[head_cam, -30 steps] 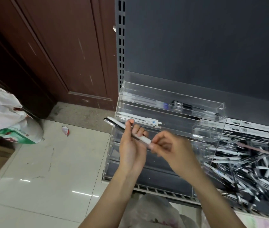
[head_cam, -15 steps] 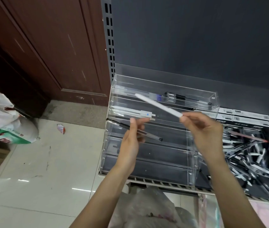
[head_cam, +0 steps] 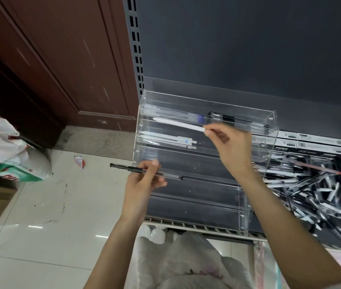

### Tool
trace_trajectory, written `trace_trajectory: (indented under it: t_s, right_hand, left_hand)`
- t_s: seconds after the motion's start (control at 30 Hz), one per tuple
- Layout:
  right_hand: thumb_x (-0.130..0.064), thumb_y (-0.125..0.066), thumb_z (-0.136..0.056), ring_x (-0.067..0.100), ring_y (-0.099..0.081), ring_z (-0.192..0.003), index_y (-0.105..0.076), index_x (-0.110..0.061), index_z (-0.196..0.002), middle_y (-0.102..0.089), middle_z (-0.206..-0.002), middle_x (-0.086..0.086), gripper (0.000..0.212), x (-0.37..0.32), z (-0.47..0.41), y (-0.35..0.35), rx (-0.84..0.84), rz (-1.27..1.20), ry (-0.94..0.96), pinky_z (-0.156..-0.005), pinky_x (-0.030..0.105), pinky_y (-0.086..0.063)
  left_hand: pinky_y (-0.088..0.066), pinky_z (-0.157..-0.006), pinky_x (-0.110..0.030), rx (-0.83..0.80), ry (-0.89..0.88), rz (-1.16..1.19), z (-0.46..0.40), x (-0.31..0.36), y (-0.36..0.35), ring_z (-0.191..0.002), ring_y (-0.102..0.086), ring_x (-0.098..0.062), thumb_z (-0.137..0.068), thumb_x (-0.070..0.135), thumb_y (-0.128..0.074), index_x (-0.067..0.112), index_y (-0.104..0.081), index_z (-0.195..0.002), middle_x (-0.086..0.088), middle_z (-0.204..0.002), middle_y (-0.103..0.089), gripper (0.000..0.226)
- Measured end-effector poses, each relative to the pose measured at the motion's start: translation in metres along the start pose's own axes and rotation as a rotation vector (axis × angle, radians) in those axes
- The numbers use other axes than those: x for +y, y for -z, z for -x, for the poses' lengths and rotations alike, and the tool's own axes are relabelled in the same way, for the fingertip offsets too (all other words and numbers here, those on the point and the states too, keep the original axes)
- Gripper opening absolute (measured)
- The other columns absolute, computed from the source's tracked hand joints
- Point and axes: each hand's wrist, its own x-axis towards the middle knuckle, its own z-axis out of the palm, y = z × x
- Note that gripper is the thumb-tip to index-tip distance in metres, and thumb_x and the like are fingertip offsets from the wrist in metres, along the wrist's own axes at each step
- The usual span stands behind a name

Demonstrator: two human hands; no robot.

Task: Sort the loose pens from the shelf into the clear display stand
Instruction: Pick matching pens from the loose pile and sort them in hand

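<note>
A clear tiered display stand [head_cam: 255,188] sits on the shelf against the dark back panel. My right hand [head_cam: 231,147] pinches a white pen [head_cam: 179,123] by one end, its tip over the stand's upper tiers. Lower left, my left hand [head_cam: 144,182] grips a clear pen with a black cap [head_cam: 136,169], held level before the middle tiers. Two white pens [head_cam: 169,139] lie in the second tier. Clear and black pens [head_cam: 223,118] lie in the top tier. A heap of loose pens [head_cam: 311,190] covers the shelf to the right.
Flat pen boxes [head_cam: 311,142] lie behind the loose heap. The wire shelf edge [head_cam: 186,225] runs below the stand. White plastic bags [head_cam: 186,259] sit under it, and another bag [head_cam: 4,155] lies on the tiled floor by the brown door.
My right hand pulled the white pen out of my left hand, lifted it, and has now brought it down to the stand's upper tiers. My left hand keeps the black-capped pen.
</note>
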Motion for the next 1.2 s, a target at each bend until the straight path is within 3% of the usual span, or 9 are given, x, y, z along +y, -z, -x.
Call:
trace_trajectory:
  t_s: [0.23, 0.5, 0.6, 0.7, 0.8, 0.9, 0.97, 1.07, 1.2]
  right_hand:
    - [-0.010, -0.070, -0.083, 0.000, -0.066, -0.076, -0.073, -0.015, -0.095, -0.070, -0.086, -0.009, 0.013, 0.012, 0.010, 0.013, -0.031, -0.051, -0.125, -0.074, 0.009, -0.050]
    - [-0.017, -0.067, -0.086, 0.019, -0.068, -0.066, -0.073, -0.018, -0.089, -0.073, -0.074, 0.000, 0.007, -0.004, -0.013, -0.016, -0.292, 0.433, 0.166, -0.066, 0.032, -0.055]
    - [-0.011, -0.070, -0.080, 0.015, -0.065, -0.063, -0.069, -0.023, -0.082, -0.068, -0.070, -0.006, 0.013, -0.002, -0.017, -0.028, -0.449, 0.746, 0.180, -0.057, 0.024, -0.049]
    - [-0.006, -0.080, -0.064, 0.011, -0.060, -0.053, -0.067, -0.026, -0.069, -0.062, -0.060, -0.010, 0.025, -0.004, -0.018, -0.029, -0.481, 0.811, 0.191, -0.046, 0.016, -0.036]
    - [-0.013, -0.068, -0.083, 0.015, -0.067, -0.070, -0.070, -0.025, -0.087, -0.069, -0.077, -0.007, 0.013, -0.009, -0.018, -0.019, -0.442, 0.730, 0.225, -0.057, 0.024, -0.048]
    - [-0.029, -0.060, -0.090, 0.010, -0.069, -0.078, -0.072, -0.021, -0.100, -0.073, -0.089, -0.006, 0.017, -0.030, -0.009, 0.010, -0.350, 0.297, 0.126, -0.067, 0.028, -0.055]
    - [-0.039, -0.060, -0.088, 0.000, -0.066, -0.087, -0.069, -0.024, -0.108, -0.071, -0.098, -0.012, 0.026, -0.043, 0.003, 0.032, -0.408, 0.051, 0.054, -0.077, 0.022, -0.054]
    - [-0.034, -0.067, -0.084, 0.002, -0.064, -0.090, -0.069, -0.026, -0.107, -0.070, -0.099, -0.013, 0.024, -0.046, 0.018, 0.052, -0.400, 0.109, 0.084, -0.078, 0.026, -0.053]
    - [-0.017, -0.071, -0.082, 0.007, -0.063, -0.076, -0.073, -0.018, -0.093, -0.071, -0.089, -0.009, 0.012, -0.026, 0.013, 0.083, -0.104, 0.180, 0.109, -0.070, 0.026, -0.051]
  left_hand:
    - [-0.054, -0.061, -0.019, -0.009, 0.027, 0.053, 0.000, -0.002, -0.005, -0.057, -0.059, -0.006, -0.093, 0.018, -0.052, 0.010, -0.059, -0.080, 0.006, -0.060, -0.060, 0.017]
    - [-0.054, -0.064, -0.020, -0.038, 0.026, 0.068, -0.002, -0.004, -0.012, -0.061, -0.060, -0.009, -0.088, 0.023, -0.057, 0.007, -0.059, -0.087, -0.001, -0.062, -0.059, 0.017]
    - [-0.054, -0.064, -0.019, -0.024, 0.034, 0.082, -0.003, -0.004, -0.011, -0.061, -0.060, -0.009, -0.090, 0.021, -0.056, 0.008, -0.059, -0.087, -0.001, -0.062, -0.059, 0.014]
    - [-0.054, -0.064, -0.019, -0.013, 0.035, 0.083, -0.004, -0.003, -0.014, -0.062, -0.059, -0.010, -0.091, 0.018, -0.055, 0.008, -0.058, -0.088, -0.002, -0.063, -0.057, 0.012]
    - [-0.054, -0.064, -0.019, -0.019, 0.008, 0.057, -0.006, 0.002, -0.022, -0.061, -0.059, -0.009, -0.093, 0.013, -0.055, 0.006, -0.058, -0.090, -0.003, -0.064, -0.057, 0.009]
    - [-0.054, -0.064, -0.018, -0.032, -0.075, 0.000, -0.008, 0.011, -0.034, -0.060, -0.060, -0.007, -0.092, 0.008, -0.055, 0.006, -0.057, -0.086, 0.001, -0.063, -0.058, 0.006]
    - [-0.054, -0.064, -0.019, -0.056, -0.135, -0.020, -0.010, 0.018, -0.046, -0.061, -0.060, -0.007, -0.091, 0.008, -0.056, 0.007, -0.058, -0.086, -0.003, -0.070, -0.057, 0.005]
    - [-0.055, -0.064, -0.020, -0.141, -0.180, -0.034, -0.011, 0.029, -0.071, -0.062, -0.062, -0.005, -0.090, 0.010, -0.056, 0.006, -0.057, -0.088, -0.004, -0.072, -0.058, 0.005]
    - [-0.055, -0.068, -0.021, -0.299, -0.167, -0.136, -0.015, 0.039, -0.107, -0.068, -0.065, -0.005, -0.085, 0.035, -0.058, 0.013, -0.059, -0.088, 0.001, -0.075, -0.065, 0.021]
